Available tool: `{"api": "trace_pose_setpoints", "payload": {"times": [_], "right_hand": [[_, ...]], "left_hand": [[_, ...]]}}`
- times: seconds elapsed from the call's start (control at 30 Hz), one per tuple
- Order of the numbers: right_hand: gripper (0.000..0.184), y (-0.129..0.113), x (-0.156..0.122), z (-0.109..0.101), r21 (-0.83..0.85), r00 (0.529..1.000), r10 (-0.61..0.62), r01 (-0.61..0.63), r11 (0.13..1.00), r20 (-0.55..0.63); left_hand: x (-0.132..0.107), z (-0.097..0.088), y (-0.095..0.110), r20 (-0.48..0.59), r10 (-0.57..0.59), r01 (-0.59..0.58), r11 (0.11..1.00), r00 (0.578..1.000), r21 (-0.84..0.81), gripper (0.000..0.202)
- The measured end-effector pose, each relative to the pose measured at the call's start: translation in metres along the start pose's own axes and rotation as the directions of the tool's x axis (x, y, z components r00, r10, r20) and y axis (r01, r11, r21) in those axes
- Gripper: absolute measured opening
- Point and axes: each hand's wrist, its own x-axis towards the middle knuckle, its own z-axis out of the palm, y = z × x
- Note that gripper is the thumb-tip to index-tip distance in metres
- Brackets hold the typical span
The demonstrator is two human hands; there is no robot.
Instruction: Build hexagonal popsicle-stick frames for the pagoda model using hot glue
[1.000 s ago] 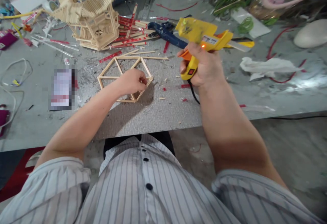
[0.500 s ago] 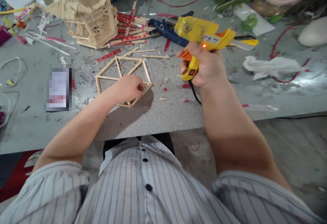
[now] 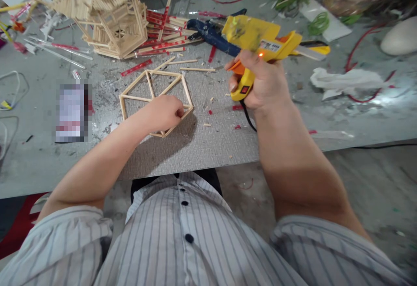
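My right hand (image 3: 265, 79) is wrapped round the grip of a yellow hot glue gun (image 3: 275, 38) with an orange trigger and a lit red light, raised at the right of the work. My left hand (image 3: 167, 112) reaches over a hexagonal wooden stick frame (image 3: 134, 83) with spokes across its middle. Its fingers are closed at the frame's lower right edge; the hand hides the centre and part of that side. Under the glue gun's nozzle end lie dark blue pliers (image 3: 213, 38).
A pavilion model of sticks (image 3: 117, 29) stands at the back left beside red-wrapped sticks (image 3: 166, 38). A phone (image 3: 70, 114) lies left of the frame. Crumpled tissue (image 3: 347, 81) and a utility knife (image 3: 311, 51) are on the right. The table's front edge (image 3: 195, 171) runs close to my body.
The view has shifted slightly, so things on the table's left sit a little further left. Both hands keep their holds, with hardly any movement.
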Motion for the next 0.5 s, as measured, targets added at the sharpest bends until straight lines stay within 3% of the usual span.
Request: {"api": "trace_pose_setpoints", "payload": {"times": [0.27,0.5], "right_hand": [[0.016,-0.0036,-0.0015,0.0036,-0.022,0.999,0.043,-0.043,0.999,-0.022],[0.022,-0.0049,-0.0016,0.005,-0.004,0.999,0.025,-0.025,1.0,-0.025]], "left_hand": [[0.0021,0.0053,0.0002,-0.023,0.019,-0.018,0.999,1.0,0.046,0.03],[0.0021,0.0059,-0.0001,-0.029,-0.005,0.006,1.0,1.0,0.005,0.028]]}}
